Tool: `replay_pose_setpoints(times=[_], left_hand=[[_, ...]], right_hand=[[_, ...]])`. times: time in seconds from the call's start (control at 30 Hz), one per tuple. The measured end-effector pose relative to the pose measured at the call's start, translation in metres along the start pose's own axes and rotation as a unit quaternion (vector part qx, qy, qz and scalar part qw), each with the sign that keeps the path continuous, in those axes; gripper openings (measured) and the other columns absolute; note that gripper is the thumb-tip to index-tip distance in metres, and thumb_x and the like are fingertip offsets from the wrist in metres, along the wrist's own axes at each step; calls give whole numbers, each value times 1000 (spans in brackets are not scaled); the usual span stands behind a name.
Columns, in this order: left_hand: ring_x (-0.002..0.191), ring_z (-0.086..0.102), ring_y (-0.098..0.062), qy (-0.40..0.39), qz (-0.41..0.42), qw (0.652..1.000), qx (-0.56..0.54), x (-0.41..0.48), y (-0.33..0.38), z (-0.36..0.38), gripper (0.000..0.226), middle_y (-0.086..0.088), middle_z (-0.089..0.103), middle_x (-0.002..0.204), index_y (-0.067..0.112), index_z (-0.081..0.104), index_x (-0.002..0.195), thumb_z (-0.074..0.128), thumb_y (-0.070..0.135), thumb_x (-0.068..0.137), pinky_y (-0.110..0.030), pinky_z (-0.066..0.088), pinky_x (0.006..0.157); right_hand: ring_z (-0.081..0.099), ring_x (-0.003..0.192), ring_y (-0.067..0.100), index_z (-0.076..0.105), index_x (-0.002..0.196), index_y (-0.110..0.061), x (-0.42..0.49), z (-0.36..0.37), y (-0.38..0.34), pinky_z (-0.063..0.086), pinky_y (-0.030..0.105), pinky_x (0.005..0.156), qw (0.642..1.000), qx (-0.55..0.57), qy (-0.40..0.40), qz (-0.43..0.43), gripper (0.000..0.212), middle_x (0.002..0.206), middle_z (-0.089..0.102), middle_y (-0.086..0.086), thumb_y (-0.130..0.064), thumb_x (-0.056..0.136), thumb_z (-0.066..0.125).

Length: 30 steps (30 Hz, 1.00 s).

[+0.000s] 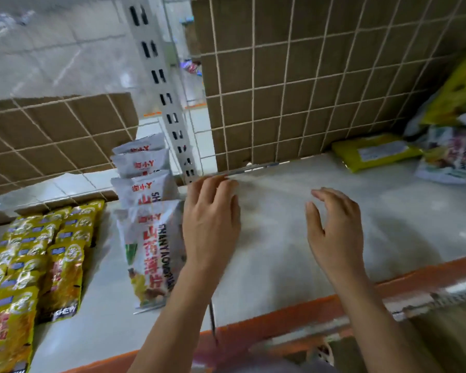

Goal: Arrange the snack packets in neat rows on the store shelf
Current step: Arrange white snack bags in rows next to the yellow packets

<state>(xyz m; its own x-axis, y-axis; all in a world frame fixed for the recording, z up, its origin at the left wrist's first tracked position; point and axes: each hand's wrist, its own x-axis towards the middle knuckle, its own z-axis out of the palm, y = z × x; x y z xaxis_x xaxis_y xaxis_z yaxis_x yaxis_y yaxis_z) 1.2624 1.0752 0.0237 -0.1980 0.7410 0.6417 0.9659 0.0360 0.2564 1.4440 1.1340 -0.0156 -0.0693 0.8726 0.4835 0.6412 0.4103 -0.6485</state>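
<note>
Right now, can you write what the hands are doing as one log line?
left hand: open, beside white packet row | right hand: open, holding nothing | yellow packets: rows at left | loose packets: far right

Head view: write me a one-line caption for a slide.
Left hand beside the row of white snack packets, right hand open above the shelf; yellow packets lined up at left.
</note>
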Motion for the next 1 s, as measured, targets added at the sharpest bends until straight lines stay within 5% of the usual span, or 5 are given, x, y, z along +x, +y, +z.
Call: replay_pose_setpoints(times=[0.47, 0.63, 0.73, 0.87, 1.0], left_hand=[[103, 55, -34, -183, 55, 978, -82, 54, 179, 140, 29, -9, 64, 106, 12, 64, 109, 68, 17, 81, -42, 47, 83], [119, 50, -29, -308, 12, 933, -185, 88, 253, 188, 52, -10, 55, 131, 11, 45, 136, 58, 34, 91, -31, 39, 89], [107, 56, -32, -369, -32, 903, -220, 112, 286, 223, 49, -17, 59, 115, 0, 50, 122, 57, 37, 91, -25, 35, 72], [101, 61, -32, -401, -110, 874, -250, 134, 312, 246, 48, -16, 63, 108, 1, 54, 116, 55, 40, 90, -31, 44, 77], [110, 57, -32, -407, -138, 874, -227, 139, 329, 251, 60, -17, 58, 120, 0, 46, 127, 62, 43, 87, -32, 42, 85]], right_hand=[[44, 115, 36, 56, 118, -4, 54, -136, 163, 40, 46, 91, 979, -122, 72, 150, 35, 122, 54, 18, -20, 88, 62], [50, 107, 38, 54, 117, 0, 114, -181, 207, 38, 35, 78, 970, -93, 137, 176, 34, 113, 55, 23, -20, 89, 60], [51, 108, 38, 55, 114, 0, 159, -197, 220, 38, 38, 81, 968, -100, 156, 171, 33, 113, 56, 23, -23, 89, 58], [38, 127, 36, 40, 135, -5, 199, -198, 234, 32, 41, 101, 977, -194, 23, 88, 67, 137, 43, 19, -30, 80, 69], [22, 140, 33, 13, 149, -20, 207, -181, 252, 30, 48, 106, 945, -284, -108, 124, 92, 156, 13, 9, -29, 79, 72]])
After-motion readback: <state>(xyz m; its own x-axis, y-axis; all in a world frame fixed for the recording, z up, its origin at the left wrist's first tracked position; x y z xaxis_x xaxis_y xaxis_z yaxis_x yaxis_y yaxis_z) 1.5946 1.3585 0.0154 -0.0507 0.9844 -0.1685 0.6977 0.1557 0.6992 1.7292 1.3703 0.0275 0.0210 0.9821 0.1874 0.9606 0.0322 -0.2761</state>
